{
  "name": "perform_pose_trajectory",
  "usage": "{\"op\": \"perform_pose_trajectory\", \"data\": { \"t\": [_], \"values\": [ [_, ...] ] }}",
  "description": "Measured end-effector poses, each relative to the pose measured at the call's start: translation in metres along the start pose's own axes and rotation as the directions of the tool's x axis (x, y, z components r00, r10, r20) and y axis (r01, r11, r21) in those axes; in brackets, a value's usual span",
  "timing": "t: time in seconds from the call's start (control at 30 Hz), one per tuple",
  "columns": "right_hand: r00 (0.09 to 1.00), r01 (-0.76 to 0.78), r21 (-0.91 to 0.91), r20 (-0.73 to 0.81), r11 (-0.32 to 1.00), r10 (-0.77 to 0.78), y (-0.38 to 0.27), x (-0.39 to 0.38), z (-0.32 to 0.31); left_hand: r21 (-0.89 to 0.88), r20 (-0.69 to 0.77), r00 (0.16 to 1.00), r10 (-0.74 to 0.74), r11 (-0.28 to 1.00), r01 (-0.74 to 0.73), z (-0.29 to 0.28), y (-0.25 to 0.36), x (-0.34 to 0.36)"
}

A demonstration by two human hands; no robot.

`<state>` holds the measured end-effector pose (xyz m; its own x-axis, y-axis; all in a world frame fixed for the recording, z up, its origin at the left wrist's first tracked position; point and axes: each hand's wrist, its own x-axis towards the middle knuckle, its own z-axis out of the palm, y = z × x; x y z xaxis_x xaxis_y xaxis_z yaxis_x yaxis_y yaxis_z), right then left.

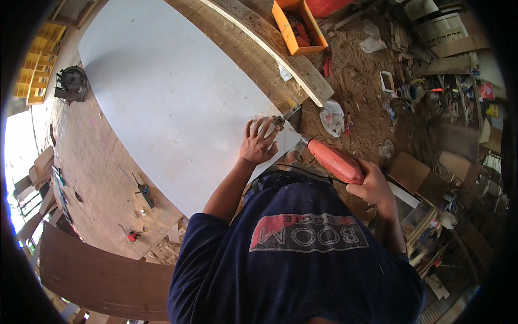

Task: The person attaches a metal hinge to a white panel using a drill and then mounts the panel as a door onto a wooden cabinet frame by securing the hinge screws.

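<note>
A large white sheet lies in front of me, with small crumbs scattered over its surface. Near its right corner my left hand rests with fingers spread, fingertips beside a dark metal fitting at the edge. Whether they touch the fitting is unclear. My right hand grips the rear end of an orange-red power tool with a narrow metal nose. That nose points at the sheet's corner; its exact tip is hard to make out. A dark cord runs below the tool, close to my shirt.
A long board runs along the sheet's far right side, beside an orange-yellow box. At left are a circular saw and a green-and-black tool. Plastic bags, wood scraps and cardboard litter the floor at right.
</note>
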<state>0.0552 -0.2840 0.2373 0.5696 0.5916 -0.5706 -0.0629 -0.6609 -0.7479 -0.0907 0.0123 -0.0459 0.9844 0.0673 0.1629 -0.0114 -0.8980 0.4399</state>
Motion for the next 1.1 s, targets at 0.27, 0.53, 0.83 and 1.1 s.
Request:
{"op": "perform_pose_trajectory", "data": {
  "t": [0.27, 0.53, 0.83, 1.1],
  "values": [
    [1.000, -0.013, -0.046, 0.017, 0.999, 0.013, 0.009, -0.001, -0.005, -0.001, -0.006, 1.000, -0.004, 1.000, 0.004, 0.001, 0.000, 0.000],
    [1.000, -0.011, -0.030, 0.014, 0.999, 0.011, 0.011, 0.000, -0.004, 0.005, 0.005, 1.000, -0.011, 1.000, 0.011, 0.002, 0.000, 0.000],
    [0.999, 0.040, 0.000, -0.017, 0.999, -0.040, 0.015, 0.001, -0.001, -0.009, -0.020, 1.000, 0.001, 1.000, -0.001, 0.000, 0.001, 0.001],
    [0.999, 0.020, -0.021, -0.032, 1.000, -0.020, 0.021, 0.001, -0.001, -0.008, -0.027, 1.000, 0.002, 1.000, -0.003, 0.000, 0.001, 0.002]
  ]
}}
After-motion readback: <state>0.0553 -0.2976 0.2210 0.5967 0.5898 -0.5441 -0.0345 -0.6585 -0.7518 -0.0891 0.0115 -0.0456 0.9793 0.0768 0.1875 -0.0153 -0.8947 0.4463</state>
